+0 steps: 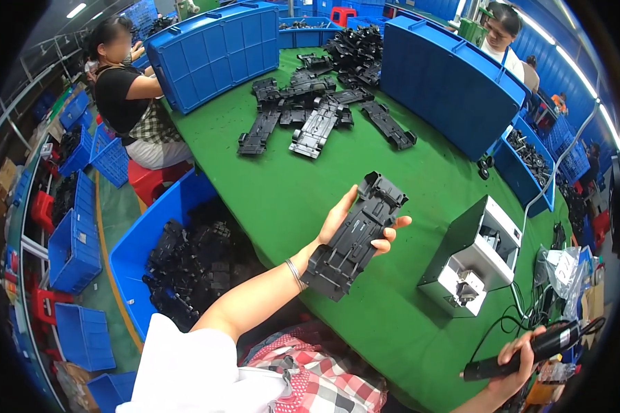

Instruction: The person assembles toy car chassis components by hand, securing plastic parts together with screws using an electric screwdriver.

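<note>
Left arm stretches forward from the lower edge, bare forearm angled up and to the right, a thin metal bracelet (pixel 295 272) at the wrist. The left hand (pixel 355 227) is palm up, thumb spread wide to one side, fingertips (pixel 386 242) curling over from the other. Down in the lower right corner, the right hand (pixel 518 361) is fisted, fingers wrapped tight, knuckles turned upward.
</note>
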Tool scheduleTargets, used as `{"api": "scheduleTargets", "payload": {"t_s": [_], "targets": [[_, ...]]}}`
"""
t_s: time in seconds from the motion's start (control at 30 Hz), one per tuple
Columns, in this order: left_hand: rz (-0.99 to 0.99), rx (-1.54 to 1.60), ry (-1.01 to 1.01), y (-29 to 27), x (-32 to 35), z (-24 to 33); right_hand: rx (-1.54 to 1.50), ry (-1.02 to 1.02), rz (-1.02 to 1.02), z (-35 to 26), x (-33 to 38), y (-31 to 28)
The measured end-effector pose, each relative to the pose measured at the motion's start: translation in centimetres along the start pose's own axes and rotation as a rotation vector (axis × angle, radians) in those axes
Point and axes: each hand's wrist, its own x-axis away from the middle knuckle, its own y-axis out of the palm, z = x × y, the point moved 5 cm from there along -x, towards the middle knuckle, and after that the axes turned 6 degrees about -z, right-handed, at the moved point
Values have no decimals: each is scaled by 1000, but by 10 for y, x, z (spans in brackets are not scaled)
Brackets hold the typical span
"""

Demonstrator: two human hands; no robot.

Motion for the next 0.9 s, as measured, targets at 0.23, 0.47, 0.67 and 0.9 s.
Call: {"api": "scheduleTargets", "payload": {"t_s": [0.23, 0.47, 0.67, 0.9], "targets": [[219, -219, -100, -36, 17, -24, -75, -250, 130, 10, -30, 49], [270, -885, -202, -23, 32, -58, 164, -431, 227, 16, -40, 78], [372, -844, -296, -22, 29, -68, 474, -382, 115, 29, -49, 88], [555, -856, -264, -44, 32, -80, 45, -145, 126, 39, -57, 83]]}}
